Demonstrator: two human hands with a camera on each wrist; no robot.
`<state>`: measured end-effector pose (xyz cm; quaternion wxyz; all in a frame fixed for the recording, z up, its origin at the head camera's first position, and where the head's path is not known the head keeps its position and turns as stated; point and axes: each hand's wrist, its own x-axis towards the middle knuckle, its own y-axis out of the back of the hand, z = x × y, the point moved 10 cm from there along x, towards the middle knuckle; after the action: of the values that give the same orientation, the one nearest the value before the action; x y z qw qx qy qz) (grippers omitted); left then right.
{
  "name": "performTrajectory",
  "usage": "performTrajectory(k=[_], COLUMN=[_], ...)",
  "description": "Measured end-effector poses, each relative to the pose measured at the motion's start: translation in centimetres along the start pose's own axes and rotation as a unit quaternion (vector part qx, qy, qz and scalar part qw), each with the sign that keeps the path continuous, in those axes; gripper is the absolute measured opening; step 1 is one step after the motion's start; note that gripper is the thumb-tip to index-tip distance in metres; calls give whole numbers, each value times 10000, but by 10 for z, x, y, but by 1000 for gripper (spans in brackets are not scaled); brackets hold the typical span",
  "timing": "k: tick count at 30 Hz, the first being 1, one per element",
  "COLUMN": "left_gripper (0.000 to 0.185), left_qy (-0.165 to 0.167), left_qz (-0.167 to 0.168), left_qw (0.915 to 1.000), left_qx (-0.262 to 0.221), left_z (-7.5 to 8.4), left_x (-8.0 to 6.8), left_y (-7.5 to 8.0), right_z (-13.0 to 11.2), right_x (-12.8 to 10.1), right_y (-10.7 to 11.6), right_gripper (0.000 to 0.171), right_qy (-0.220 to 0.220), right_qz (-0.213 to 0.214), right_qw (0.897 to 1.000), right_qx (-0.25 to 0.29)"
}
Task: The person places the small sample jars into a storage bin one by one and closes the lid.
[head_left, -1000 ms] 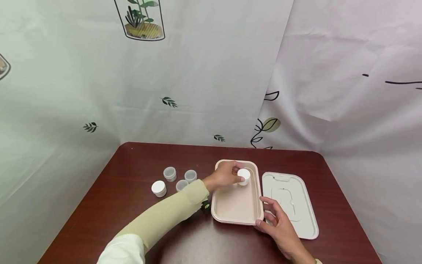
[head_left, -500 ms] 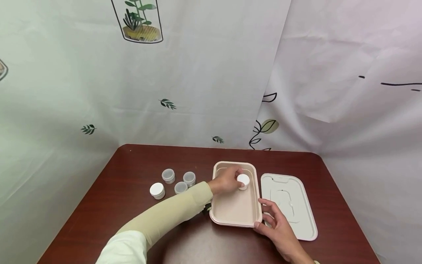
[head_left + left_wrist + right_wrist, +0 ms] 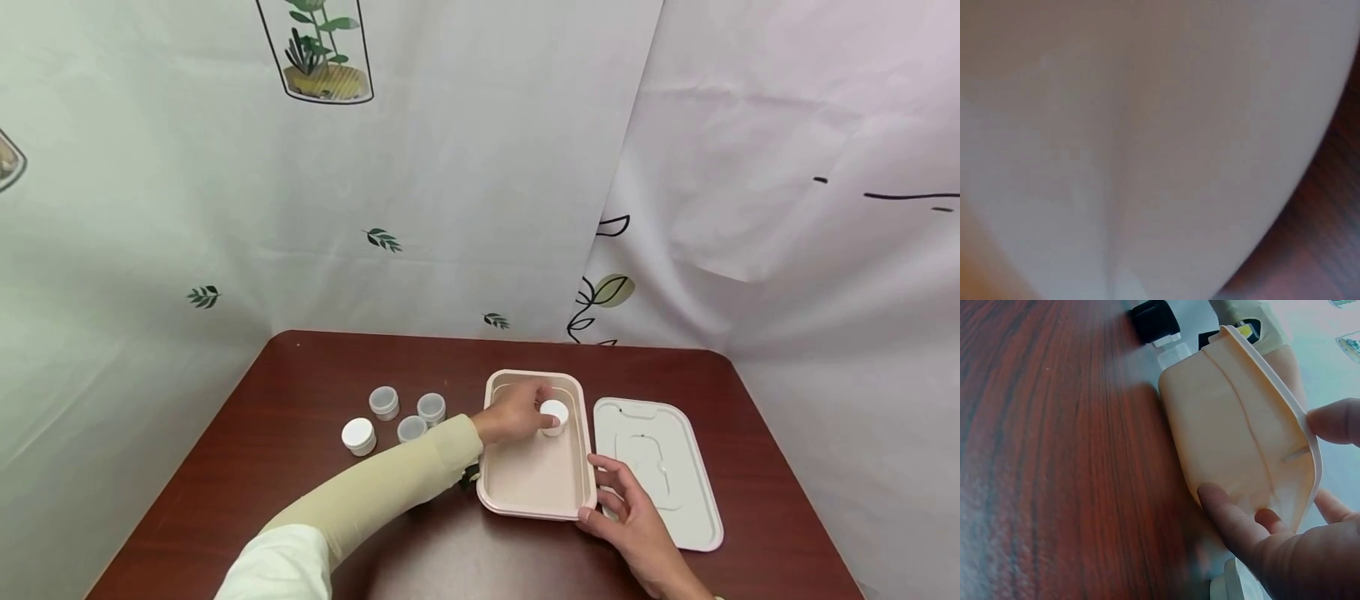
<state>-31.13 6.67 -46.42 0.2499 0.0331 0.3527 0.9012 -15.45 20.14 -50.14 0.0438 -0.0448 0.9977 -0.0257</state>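
Note:
Inside a beige plastic box (image 3: 532, 487), my left hand (image 3: 516, 412) holds a small white-lidded jar (image 3: 556, 412) between thumb and fingers, close to the box floor near the right wall. My right hand (image 3: 633, 521) grips the box's near right corner. In the right wrist view that hand (image 3: 1291, 544) has its thumb at the rim and other fingers against the outer wall of the box (image 3: 1216, 419). The left wrist view is filled by the blurred beige box wall (image 3: 1210, 137); the left hand's fingers cannot be made out there.
On the brown table (image 3: 315, 367), left of the box, stand another white-topped jar (image 3: 359, 436) and three translucent-topped jars (image 3: 384, 402). The box's flat white lid (image 3: 675, 475) lies to the right. A printed cloth (image 3: 465, 167) hangs behind the table.
My left hand has lowered the jar slightly toward the box floor, mostly in the first half second. My right hand stays on the box corner. The head view has shifted a little.

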Motion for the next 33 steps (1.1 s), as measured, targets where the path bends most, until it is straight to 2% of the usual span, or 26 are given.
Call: performTrajectory(k=[3,9,12,15,19,23,28,33], left_gripper=[47,50,48,45,44,47,51,52], left_qy=[-74,-221,-283,-289,-224,-56,240,382], left_qz=[92,150,235,378,626,878,1018,1283], left_qw=[9998,9950,9903,9820,9662,9558,9502,9524], left_qx=[-149,-957,-1337,-1828,-2490,-2804,-2937,-2737], left_z=[4,12,11,5,-11,-35,-69,-98], left_x=[-4,-14,-20,-26,-41,-60,-84,-108], left_y=[8,27,40,57,85,110,133,157], right_z=[1,0,0,1,-1,-2,-3,-2], right_x=[-1,0,-1,-2,-1,-1,-2,-2], right_y=[0,-1,-1,0,0,1,0,-1], right_gripper=[72,72,71,70,70,69,69,69], right_qy=[1,-12,-77,-68,75,116,84,47], right_qz=[23,39,112,172,222,287,312,309], right_qw=[10000,10000,9999,9998,9995,9986,9983,9983], right_qx=[8,-7,-30,-47,-223,-417,-479,-495])
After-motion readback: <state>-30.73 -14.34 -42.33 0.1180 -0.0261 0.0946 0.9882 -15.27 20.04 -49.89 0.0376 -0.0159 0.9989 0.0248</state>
